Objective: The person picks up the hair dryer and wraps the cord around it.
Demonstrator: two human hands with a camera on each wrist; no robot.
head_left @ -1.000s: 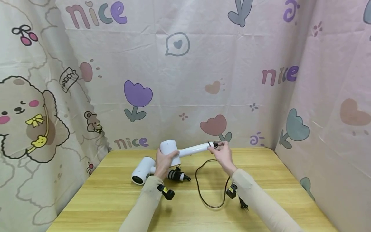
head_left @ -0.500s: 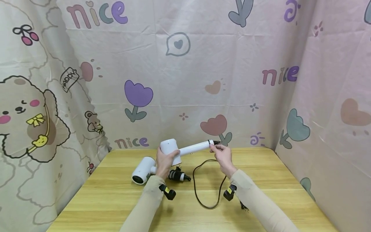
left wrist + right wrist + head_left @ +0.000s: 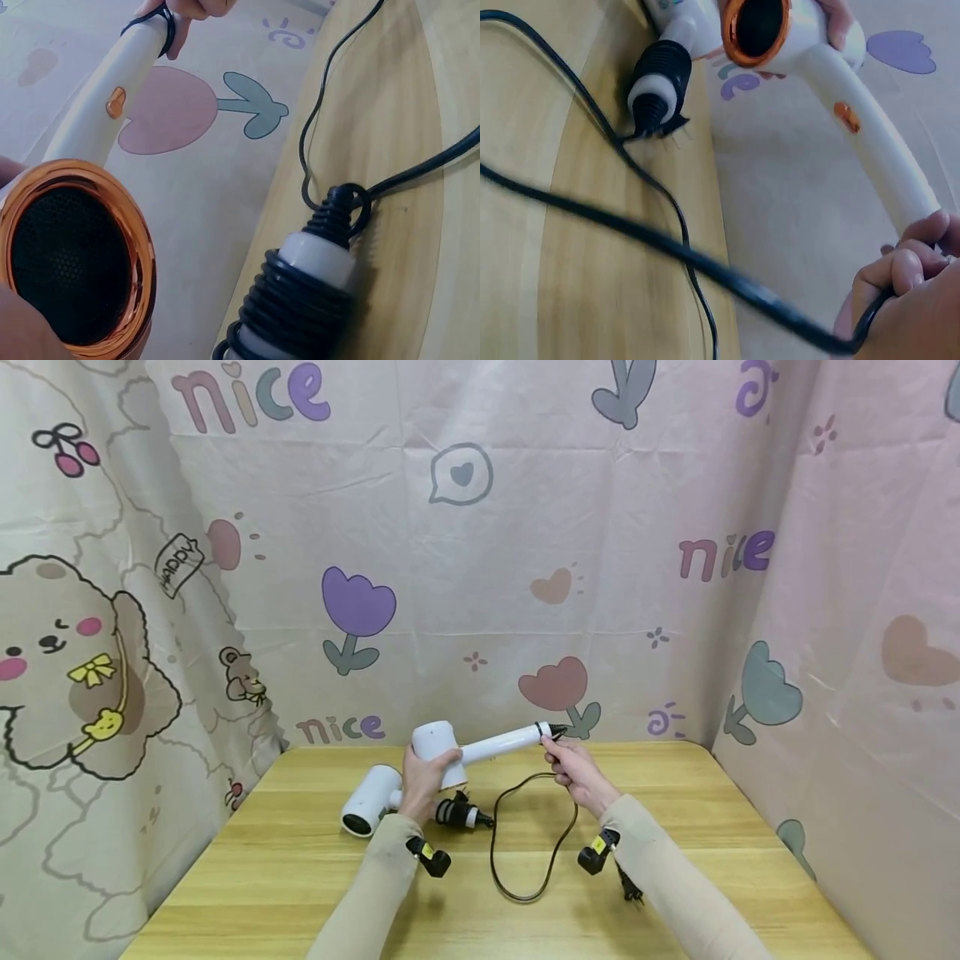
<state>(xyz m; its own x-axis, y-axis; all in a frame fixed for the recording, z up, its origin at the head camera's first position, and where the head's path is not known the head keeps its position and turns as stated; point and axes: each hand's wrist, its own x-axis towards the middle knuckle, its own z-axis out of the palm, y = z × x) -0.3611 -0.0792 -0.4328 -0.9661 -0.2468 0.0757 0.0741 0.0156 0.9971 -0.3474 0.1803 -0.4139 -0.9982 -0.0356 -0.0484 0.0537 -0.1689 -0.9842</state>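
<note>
A white hair dryer (image 3: 501, 744) is held above the table, its handle tilted up to the right. My left hand (image 3: 420, 783) grips the dryer's head, thumb across it. In the left wrist view, the copper-coloured rim (image 3: 144, 247) surrounds a dark grille. At the handle's far end, my right hand (image 3: 583, 774) holds the black power cord (image 3: 523, 900) with curled fingers. One turn of cord (image 3: 166, 34) circles the handle end in the left wrist view. From the right hand the rest of the cord hangs in a wide loop onto the table.
A second white hair dryer (image 3: 372, 800) lies behind my left forearm, black cord (image 3: 452, 814) wound round its handle. The held dryer's plug (image 3: 632, 891) lies beside my right sleeve. A patterned curtain (image 3: 465, 568) hangs behind the wooden table (image 3: 300, 877).
My right hand has shifted from the cord beyond the handle's tip to just below the handle end. The cord loop on the table has slid left. The left hand has barely moved.
</note>
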